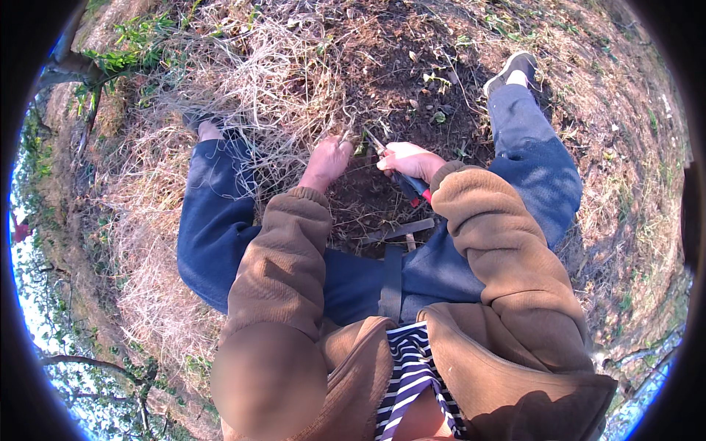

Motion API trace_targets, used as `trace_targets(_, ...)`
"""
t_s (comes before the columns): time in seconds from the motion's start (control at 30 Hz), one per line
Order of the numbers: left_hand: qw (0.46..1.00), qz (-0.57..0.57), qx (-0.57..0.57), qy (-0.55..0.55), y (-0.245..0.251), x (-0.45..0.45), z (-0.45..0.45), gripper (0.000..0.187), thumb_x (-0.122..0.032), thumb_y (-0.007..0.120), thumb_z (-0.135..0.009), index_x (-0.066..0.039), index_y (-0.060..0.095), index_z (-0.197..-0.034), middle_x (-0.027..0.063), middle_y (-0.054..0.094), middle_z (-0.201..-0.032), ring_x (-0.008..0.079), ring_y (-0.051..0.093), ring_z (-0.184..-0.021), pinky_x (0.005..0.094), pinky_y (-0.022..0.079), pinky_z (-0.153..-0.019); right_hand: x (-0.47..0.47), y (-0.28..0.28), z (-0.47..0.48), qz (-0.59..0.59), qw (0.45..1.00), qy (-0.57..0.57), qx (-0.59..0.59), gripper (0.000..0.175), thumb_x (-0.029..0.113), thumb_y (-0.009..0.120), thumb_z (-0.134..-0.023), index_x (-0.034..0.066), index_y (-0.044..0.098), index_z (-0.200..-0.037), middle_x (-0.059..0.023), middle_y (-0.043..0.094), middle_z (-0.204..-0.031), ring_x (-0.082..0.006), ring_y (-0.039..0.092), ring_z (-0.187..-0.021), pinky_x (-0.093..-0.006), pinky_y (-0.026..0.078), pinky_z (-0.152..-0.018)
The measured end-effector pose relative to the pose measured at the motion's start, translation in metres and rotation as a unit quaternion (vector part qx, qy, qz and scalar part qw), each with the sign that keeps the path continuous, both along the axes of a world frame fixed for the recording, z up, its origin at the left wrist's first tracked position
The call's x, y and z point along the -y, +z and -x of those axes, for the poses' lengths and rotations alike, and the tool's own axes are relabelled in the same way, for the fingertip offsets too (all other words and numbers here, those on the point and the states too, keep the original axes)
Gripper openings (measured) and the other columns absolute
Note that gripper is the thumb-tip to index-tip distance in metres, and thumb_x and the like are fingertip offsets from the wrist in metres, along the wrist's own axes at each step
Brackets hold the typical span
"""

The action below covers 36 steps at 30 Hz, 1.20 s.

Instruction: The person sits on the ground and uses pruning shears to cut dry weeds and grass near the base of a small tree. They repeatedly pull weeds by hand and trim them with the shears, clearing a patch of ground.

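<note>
My left hand (329,159) is closed just above the soil, its thumb and fingers pinched around what looks like a thin dry stem (346,135). To its right, my right hand (411,159) grips pruning shears (409,188) with red and dark handles. Their narrow metal tip (376,140) points up and left, towards a few green leaves (361,149) between the hands. My palm covers most of the tool, so I cannot tell how far its blades are apart. Dark bare soil (372,179) lies beneath both hands.
A flat grey bar (401,230), perhaps a tool's head, lies on the ground between my legs. Dry straw (276,71) is heaped ahead and left. Small weeds (438,82) grow ahead right. A tree trunk (69,69) stands far left. My shoe (512,71) rests at right.
</note>
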<state>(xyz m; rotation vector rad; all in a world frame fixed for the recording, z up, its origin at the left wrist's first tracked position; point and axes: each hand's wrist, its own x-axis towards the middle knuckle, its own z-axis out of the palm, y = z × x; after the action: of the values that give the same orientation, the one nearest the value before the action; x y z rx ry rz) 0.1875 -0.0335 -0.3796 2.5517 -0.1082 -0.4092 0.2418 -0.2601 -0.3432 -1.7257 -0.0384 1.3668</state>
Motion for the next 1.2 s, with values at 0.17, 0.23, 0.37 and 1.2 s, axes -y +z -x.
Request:
trace_targets(0.17,0.994,-0.017,0.082,-0.063,0.009,0.011,0.005,0.02,-0.011,0.046,-0.085,0.003,0.059,-0.079,0.0258,0.062,-0.093,0.0447,0.059,-0.091,0.0496,0.048,-0.084,-0.018,0.003,-0.009,0.006,0.995,0.043,0.087,0.025,0.024,0.065,-0.082,0.0011,0.063,-0.093,-0.0103,0.065,-0.081,-0.0181,0.061,-0.076,-0.0331,0.047,-0.071)
trace_targets(0.23,0.994,-0.008,0.092,-0.065,0.013,0.016,0.009,0.02,-0.011,0.046,-0.084,0.004,0.058,-0.077,0.026,0.061,-0.092,0.0447,0.059,-0.092,0.0494,0.048,-0.085,-0.027,0.004,-0.014,0.027,0.97,0.132,0.201,0.021,0.021,0.061,-0.084,0.0009,0.061,-0.088,-0.011,0.063,-0.076,-0.0165,0.06,-0.072,-0.0338,0.047,-0.069)
trace_targets(0.37,0.995,0.029,0.093,0.034,0.008,0.016,0.014,0.019,-0.009,0.045,-0.085,0.005,0.056,-0.078,0.0241,0.062,-0.093,0.0421,0.059,-0.091,0.049,0.048,-0.083,-0.041,0.01,-0.013,-0.01,0.987,0.045,0.155,0.018,0.018,0.056,-0.089,0.0004,0.059,-0.089,-0.0095,0.062,-0.073,-0.0175,0.059,-0.055,-0.0317,0.05,-0.054)
trace_targets(1.2,0.837,0.309,0.114,0.438,0.085,-0.037,-0.005,0.028,-0.028,0.051,-0.099,-0.003,0.064,-0.095,0.0038,0.066,-0.082,0.0119,0.058,-0.075,0.0286,0.045,-0.071,0.005,0.082,0.032,-0.154,0.949,-0.238,-0.139,0.035,0.005,0.053,-0.083,0.0077,0.051,-0.118,-0.0092,0.066,-0.099,-0.0224,0.068,-0.089,-0.0375,0.055,-0.074)
